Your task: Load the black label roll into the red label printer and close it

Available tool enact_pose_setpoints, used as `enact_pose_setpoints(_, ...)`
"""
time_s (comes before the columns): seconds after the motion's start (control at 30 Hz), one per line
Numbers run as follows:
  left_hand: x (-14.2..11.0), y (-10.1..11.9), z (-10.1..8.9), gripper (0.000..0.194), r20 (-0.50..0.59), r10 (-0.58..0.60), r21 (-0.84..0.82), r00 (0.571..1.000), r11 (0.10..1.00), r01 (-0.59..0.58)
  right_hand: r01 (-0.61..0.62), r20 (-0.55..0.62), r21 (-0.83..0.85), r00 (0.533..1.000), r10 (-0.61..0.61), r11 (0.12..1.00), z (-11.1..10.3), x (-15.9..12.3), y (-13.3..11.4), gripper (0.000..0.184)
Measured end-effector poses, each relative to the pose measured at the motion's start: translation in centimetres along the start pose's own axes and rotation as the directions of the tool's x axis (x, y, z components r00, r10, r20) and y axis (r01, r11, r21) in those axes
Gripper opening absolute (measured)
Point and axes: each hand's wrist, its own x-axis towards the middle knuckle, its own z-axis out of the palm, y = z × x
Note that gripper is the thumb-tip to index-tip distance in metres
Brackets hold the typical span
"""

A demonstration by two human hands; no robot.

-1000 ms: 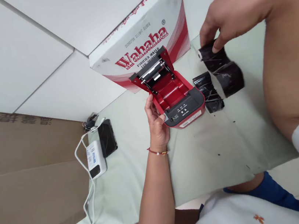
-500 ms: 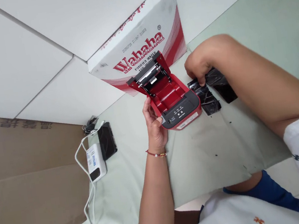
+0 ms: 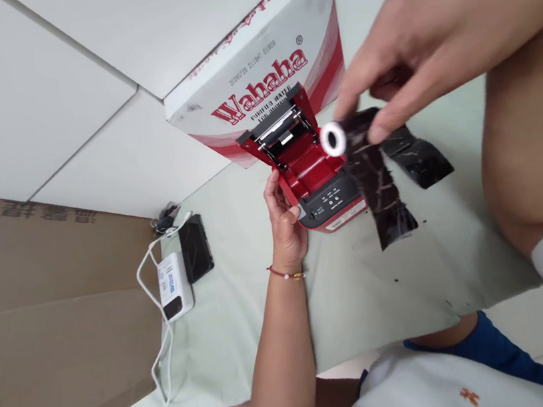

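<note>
A small red and black printer (image 3: 324, 201) rests on the cloth, its lid raised and its red compartment bare inside. My left hand (image 3: 288, 231) grips its left side, thumb on the front corner. Above the printer's right side, my right hand (image 3: 405, 73) pinches a dark paper roll (image 3: 380, 191) between thumb and fingers. The roll has a white core end facing left, and its torn, creased tail hangs down over the printer's right edge. Behind it a second black strip (image 3: 424, 160) lies on the cloth, partly hidden by the roll and my hand.
Behind the printer stands a white and red Wahaha carton (image 3: 252, 65) against white panels. To the left lie a black phone (image 3: 195, 248), a white power bank (image 3: 174, 281) with a cable, and a brown cardboard box (image 3: 55, 315). Pale green cloth (image 3: 357, 306) covers the table.
My right hand has lifted the dark paper roll off the cloth and brought it up and toward the printer's right side. My left hand keeps its hold on the printer.
</note>
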Motion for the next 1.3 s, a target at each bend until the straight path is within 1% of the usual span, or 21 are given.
enact_pose_setpoints(0.03, 0.0, 0.1, 0.0, 0.079, -0.003, -0.004, 0.003, 1.000, 1.000, 0.004, 0.022, -0.039, -0.071, 0.999, -0.025, 0.997, 0.5, 0.7, -1.0, 0.039)
enact_pose_setpoints(0.07, 0.0, 0.2, 0.0, 0.080, -0.006, -0.007, 0.006, 1.000, 1.000, 0.007, 0.035, -0.053, -0.138, 0.998, -0.043, 0.990, 1.2, 1.6, -2.0, 0.037)
enact_pose_setpoints(0.1, 0.0, 0.2, 0.0, 0.080, -0.008, -0.009, 0.010, 1.000, 1.000, 0.009, 0.031, -0.050, -0.196, 0.998, -0.042, 0.980, 2.0, 2.6, -3.0, 0.033)
enact_pose_setpoints(0.17, 0.0, 0.3, 0.0, 0.082, -0.005, -0.010, 0.013, 1.000, 1.000, 0.010, -0.020, 0.008, -0.285, 1.000, 0.024, 0.958, 3.6, 4.6, -4.6, 0.029)
enact_pose_setpoints(0.27, 0.0, 0.2, -0.1, 0.081, 0.004, -0.006, 0.004, 1.000, 1.000, 0.006, -0.124, 0.028, -0.338, 0.989, 0.142, 0.933, 5.4, 6.4, -6.1, 0.031)
enact_pose_setpoints(0.3, 0.0, 0.1, -0.1, 0.081, 0.001, -0.004, 0.001, 1.000, 1.000, 0.004, -0.140, 0.022, -0.339, 0.987, 0.157, 0.930, 5.8, 6.7, -6.3, 0.032)
enact_pose_setpoints(0.37, 0.1, 0.0, -0.1, 0.082, -0.012, 0.001, 0.002, 1.000, 1.000, -0.001, -0.128, 0.024, -0.336, 0.989, 0.144, 0.933, 6.2, 6.9, -6.3, 0.032)
enact_pose_setpoints(0.43, 0.1, -0.1, 0.0, 0.083, -0.020, 0.006, 0.011, 1.000, 1.000, -0.005, -0.087, 0.032, -0.337, 0.994, 0.104, 0.938, 6.2, 7.0, -5.9, 0.032)
enact_pose_setpoints(0.5, 0.0, -0.1, 0.1, 0.083, -0.018, 0.010, 0.018, 1.000, 1.000, -0.009, -0.052, 0.013, -0.322, 0.998, 0.059, 0.945, 6.1, 7.2, -5.4, 0.033)
enact_pose_setpoints(0.57, 0.0, -0.1, 0.1, 0.082, -0.013, 0.014, 0.017, 1.000, 1.000, -0.014, -0.049, -0.014, -0.306, 0.999, 0.047, 0.951, 6.1, 7.4, -4.9, 0.036)
enact_pose_setpoints(0.63, 0.0, -0.1, 0.1, 0.082, -0.010, 0.018, 0.011, 1.000, 1.000, -0.018, -0.056, 0.013, -0.325, 0.998, 0.064, 0.944, 6.2, 7.5, -4.8, 0.036)
enact_pose_setpoints(0.77, 0.0, -0.1, 0.1, 0.081, -0.008, 0.014, -0.001, 1.000, 1.000, -0.014, -0.040, 0.140, -0.417, 0.984, 0.108, 0.908, 6.5, 7.5, -5.7, 0.028)
enact_pose_setpoints(0.87, 0.0, 0.1, 0.2, 0.079, -0.012, 0.006, -0.023, 1.000, 1.000, -0.006, -0.084, 0.140, -0.429, 0.977, 0.158, 0.900, 6.7, 7.5, -6.4, 0.029)
enact_pose_setpoints(0.93, 0.0, 0.2, 0.4, 0.077, -0.020, 0.002, -0.031, 1.000, 1.000, -0.003, -0.093, 0.132, -0.418, 0.978, 0.162, 0.904, 6.7, 7.4, -6.5, 0.028)
enact_pose_setpoints(1.0, 0.1, 0.3, 0.5, 0.077, -0.025, 0.004, -0.035, 1.000, 0.999, -0.005, -0.098, 0.125, -0.379, 0.980, 0.156, 0.920, 6.4, 7.0, -6.3, 0.031)
enact_pose_setpoints(1.07, 0.1, 0.4, 0.6, 0.078, -0.026, 0.007, -0.038, 1.000, 0.999, -0.008, -0.082, 0.123, -0.312, 0.984, 0.125, 0.947, 5.9, 6.4, -5.9, 0.035)
enact_pose_setpoints(1.17, 0.0, 0.5, 0.7, 0.078, -0.021, 0.007, -0.024, 1.000, 1.000, -0.007, -0.010, 0.087, -0.197, 0.996, 0.027, 0.980, 4.9, 5.2, -5.6, 0.041)
enact_pose_setpoints(1.23, 0.0, 0.4, 0.6, 0.078, -0.016, 0.007, -0.019, 1.000, 1.000, -0.008, 0.045, 0.092, -0.153, 0.995, -0.031, 0.987, 4.4, 4.4, -5.7, 0.039)
enact_pose_setpoints(1.3, 0.0, 0.3, 0.4, 0.078, -0.010, 0.004, -0.015, 1.000, 1.000, -0.004, 0.092, 0.161, -0.180, 0.985, -0.063, 0.979, 4.3, 3.8, -6.0, 0.029)
